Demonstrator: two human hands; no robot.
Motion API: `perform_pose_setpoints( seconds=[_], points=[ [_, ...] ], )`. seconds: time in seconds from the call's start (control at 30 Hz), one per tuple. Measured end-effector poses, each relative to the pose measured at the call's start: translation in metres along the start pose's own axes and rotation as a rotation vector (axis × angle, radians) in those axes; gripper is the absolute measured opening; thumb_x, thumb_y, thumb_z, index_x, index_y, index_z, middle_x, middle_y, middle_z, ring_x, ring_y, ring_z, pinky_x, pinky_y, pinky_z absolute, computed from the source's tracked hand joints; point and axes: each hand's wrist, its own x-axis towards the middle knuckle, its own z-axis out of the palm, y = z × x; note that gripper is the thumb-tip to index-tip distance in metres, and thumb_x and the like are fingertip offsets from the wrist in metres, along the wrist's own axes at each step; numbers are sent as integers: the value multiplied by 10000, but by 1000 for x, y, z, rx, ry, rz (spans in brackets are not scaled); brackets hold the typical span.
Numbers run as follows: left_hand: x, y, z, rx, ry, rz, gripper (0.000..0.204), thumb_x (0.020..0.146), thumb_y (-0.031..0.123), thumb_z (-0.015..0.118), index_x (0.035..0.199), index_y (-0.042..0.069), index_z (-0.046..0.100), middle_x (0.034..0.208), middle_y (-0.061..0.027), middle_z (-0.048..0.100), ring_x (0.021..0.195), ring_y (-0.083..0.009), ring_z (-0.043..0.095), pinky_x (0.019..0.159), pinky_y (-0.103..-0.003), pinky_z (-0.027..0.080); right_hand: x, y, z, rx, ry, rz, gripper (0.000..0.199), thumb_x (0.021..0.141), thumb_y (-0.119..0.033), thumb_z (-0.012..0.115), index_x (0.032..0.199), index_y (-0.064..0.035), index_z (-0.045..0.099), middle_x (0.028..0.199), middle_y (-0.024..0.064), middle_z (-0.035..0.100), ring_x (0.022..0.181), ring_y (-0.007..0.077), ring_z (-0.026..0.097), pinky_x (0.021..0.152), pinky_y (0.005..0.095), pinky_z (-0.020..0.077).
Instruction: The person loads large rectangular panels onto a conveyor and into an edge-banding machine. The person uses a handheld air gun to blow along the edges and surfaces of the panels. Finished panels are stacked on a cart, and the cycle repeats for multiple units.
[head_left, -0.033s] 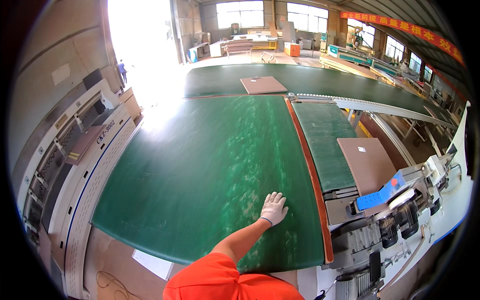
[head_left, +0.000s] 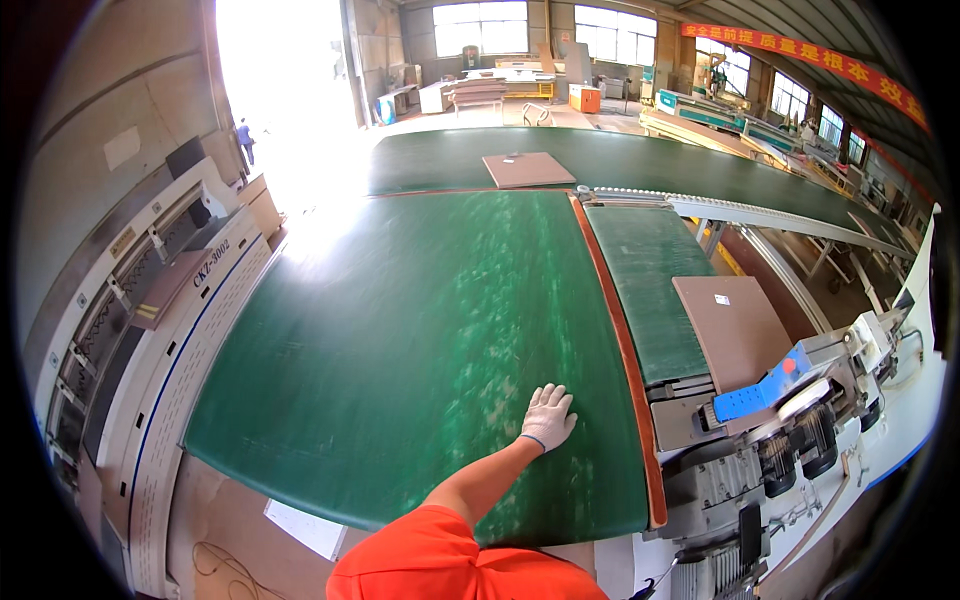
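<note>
My left hand (head_left: pixel 549 418) wears a white knit glove and lies flat, palm down, on a green belt surface (head_left: pixel 350 370). The fingers are stretched out, pointing away from me, and hold nothing. A bare forearm leads back to a red sleeve (head_left: pixel 405 560). My right hand is out of view. Right of the glove runs the reddish-brown edge strip (head_left: pixel 622 350) of the belt table. Beyond that strip, a brown board (head_left: pixel 735 325) with a small white label lies partly on a narrower green belt (head_left: pixel 655 300), its near end at a machine (head_left: pixel 800 430).
Another brown board (head_left: pixel 528 170) lies on the far green conveyor (head_left: pixel 430 155). A long white machine (head_left: pixel 190 330) stands along the left, holding a brown panel (head_left: pixel 172 288). A metal roller rail (head_left: pixel 790 215) runs back right. A person (head_left: pixel 246 142) is near the bright doorway.
The board on the far conveyor has shifted very slightly right. The labelled board at the right has slid a trace nearer the machine. My left hand has not moved.
</note>
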Motion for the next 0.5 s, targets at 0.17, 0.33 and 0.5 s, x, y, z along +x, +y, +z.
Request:
perform_pose_setpoints(
  seconds=[0.17,0.33,0.5],
  points=[
    [16,-4,3,-11,-6,14,497,916,334,684,1316,44,633,1470,-176,548,1431,-389,433,1227,-536,303,4,-2,9,-1,-20,-12,280,924,-347,706,972,-71,707,647,8,615,484,111,497,436,307,377],
    [37,-13,12,-28,-20,-16,530,922,369,678,1341,49,624,1479,-181,541,1440,-391,426,1237,-536,286,-1,-19,27,-52,-82,-71,300,926,-369,700,982,-74,712,657,11,621,490,110,482,445,313,376],
    [90,-13,31,-131,-52,-157,588,937,421,665,1387,48,601,1516,-199,518,1452,-389,419,1248,-529,266,-22,-53,40,-176,-166,-70,302,945,-368,690,984,-70,713,684,21,627,549,114,511,491,320,406]
  ],
)
